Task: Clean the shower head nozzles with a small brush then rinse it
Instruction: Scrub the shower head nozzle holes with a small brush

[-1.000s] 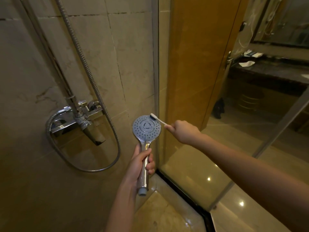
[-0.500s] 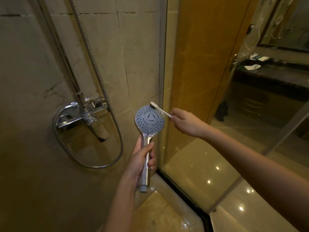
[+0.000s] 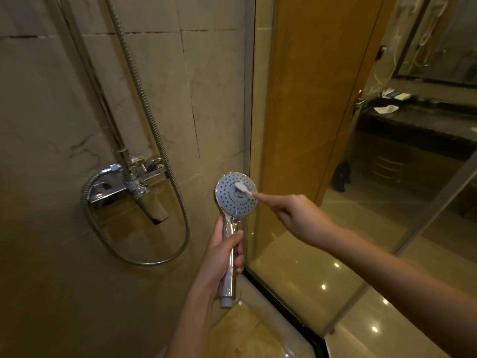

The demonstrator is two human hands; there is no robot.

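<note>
A round grey shower head (image 3: 227,200) with rings of small dark nozzles faces me, on a chrome handle with no hose at its bottom end. My left hand (image 3: 223,254) grips that handle upright. My right hand (image 3: 291,215) pinches a small white brush (image 3: 242,189), forefinger stretched along its shaft. The bristle end lies on the middle of the nozzle face.
A chrome mixer tap (image 3: 129,184) with a spout is fixed to the tiled wall at left, and a metal hose (image 3: 144,109) loops beneath it. A glass shower panel (image 3: 296,156) stands just right of the shower head. A dark vanity counter (image 3: 418,120) lies beyond.
The brush tip has moved from the top rim of the shower head down to the centre of its face. My left hand still holds the handle.
</note>
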